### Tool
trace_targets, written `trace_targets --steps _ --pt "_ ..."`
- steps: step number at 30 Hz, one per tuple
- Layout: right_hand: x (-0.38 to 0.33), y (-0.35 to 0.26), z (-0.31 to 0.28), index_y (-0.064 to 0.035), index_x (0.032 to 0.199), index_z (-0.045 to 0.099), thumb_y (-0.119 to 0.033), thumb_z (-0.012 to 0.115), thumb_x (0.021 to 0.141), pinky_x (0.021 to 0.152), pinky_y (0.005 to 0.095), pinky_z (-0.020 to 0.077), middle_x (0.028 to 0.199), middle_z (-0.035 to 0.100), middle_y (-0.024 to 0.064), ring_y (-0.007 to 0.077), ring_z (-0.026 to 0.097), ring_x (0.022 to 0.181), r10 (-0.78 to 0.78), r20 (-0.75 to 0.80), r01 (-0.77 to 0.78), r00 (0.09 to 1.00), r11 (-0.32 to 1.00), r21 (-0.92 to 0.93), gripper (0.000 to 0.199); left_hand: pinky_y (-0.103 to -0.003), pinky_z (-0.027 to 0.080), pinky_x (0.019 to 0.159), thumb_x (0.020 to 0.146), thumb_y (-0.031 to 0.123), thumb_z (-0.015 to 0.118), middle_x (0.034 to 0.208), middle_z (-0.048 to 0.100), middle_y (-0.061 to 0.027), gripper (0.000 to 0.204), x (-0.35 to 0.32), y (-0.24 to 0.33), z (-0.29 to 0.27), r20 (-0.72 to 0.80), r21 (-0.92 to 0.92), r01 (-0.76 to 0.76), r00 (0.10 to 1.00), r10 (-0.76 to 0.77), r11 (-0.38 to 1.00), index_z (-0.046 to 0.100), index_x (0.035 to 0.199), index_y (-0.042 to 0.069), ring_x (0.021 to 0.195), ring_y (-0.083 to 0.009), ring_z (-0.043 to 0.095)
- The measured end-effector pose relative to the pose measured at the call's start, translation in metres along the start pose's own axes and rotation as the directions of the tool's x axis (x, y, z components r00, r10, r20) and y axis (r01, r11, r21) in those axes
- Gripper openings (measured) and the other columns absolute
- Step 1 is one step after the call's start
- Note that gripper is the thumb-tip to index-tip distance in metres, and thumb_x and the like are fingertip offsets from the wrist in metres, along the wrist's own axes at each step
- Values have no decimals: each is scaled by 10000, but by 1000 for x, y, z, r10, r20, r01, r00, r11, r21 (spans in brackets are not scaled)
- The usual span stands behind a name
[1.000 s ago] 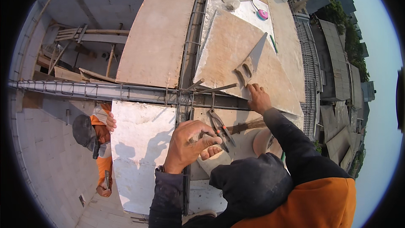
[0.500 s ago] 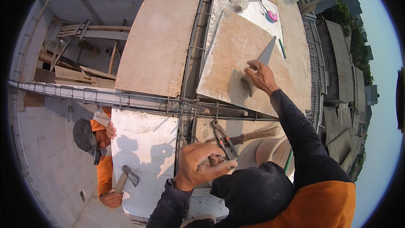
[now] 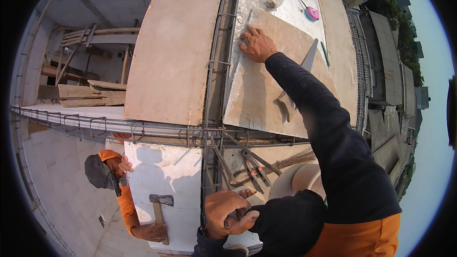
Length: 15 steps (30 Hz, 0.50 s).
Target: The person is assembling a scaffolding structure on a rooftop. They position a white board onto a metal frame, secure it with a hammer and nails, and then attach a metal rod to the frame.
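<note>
My right hand (image 3: 258,44) reaches across a brown plywood sheet (image 3: 264,76), open, its fingers apart at the sheet's left edge. A handsaw (image 3: 310,56) rests on the same sheet under my outstretched forearm, its wooden handle toward me. Close to my body, my left hand (image 3: 228,213) is curled, thumb against the fingers; anything inside is hidden. Just beyond it lie red-and-black-handled pincers (image 3: 254,169) beside a twig broom (image 3: 293,160). Past the sheet are a pink tape measure (image 3: 312,14) and a green pencil (image 3: 325,54).
Below left, a co-worker in a black cap (image 3: 100,172) grips a hatchet (image 3: 159,212) over a white-faced board (image 3: 185,192). Steel rebar cages (image 3: 162,133) cross between the panels. Another plywood panel (image 3: 176,52) spans the left. Rooftops (image 3: 384,57) lie beyond the right edge.
My right hand has moved from beside the saw handle to the sheet's far left edge. My left hand has dropped slightly nearer to me. The co-worker's hatchet has moved right and turned.
</note>
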State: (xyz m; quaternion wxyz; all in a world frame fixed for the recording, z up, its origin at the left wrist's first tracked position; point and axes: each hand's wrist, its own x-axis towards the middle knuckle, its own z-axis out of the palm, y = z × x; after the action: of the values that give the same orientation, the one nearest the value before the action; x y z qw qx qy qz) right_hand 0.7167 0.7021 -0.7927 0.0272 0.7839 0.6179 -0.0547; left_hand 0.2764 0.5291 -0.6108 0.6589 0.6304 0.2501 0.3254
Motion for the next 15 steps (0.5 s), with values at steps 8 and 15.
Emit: trace_targets --steps 8,15 --pt "-29 -9 -18 -77 1276 687 -363 604 1008 1018 508 547 1429 581 228 437 600 1257 -122 23 122 992 992 -8 400 -345 555 579 840 312 820 631 678 -79 312 -1 -7 -4 87 36 13 996 -16 999 707 738 40 589 -264 711" --pt "26 64 -30 -83 1335 652 -279 624 980 1036 522 511 1327 625 229 464 599 1223 200 -254 -123 946 950 288 406 -346 531 559 811 312 810 602 648 -76 288 7 -5 -6 121 16 33 992 -35 999 722 714 55 542 -262 678"
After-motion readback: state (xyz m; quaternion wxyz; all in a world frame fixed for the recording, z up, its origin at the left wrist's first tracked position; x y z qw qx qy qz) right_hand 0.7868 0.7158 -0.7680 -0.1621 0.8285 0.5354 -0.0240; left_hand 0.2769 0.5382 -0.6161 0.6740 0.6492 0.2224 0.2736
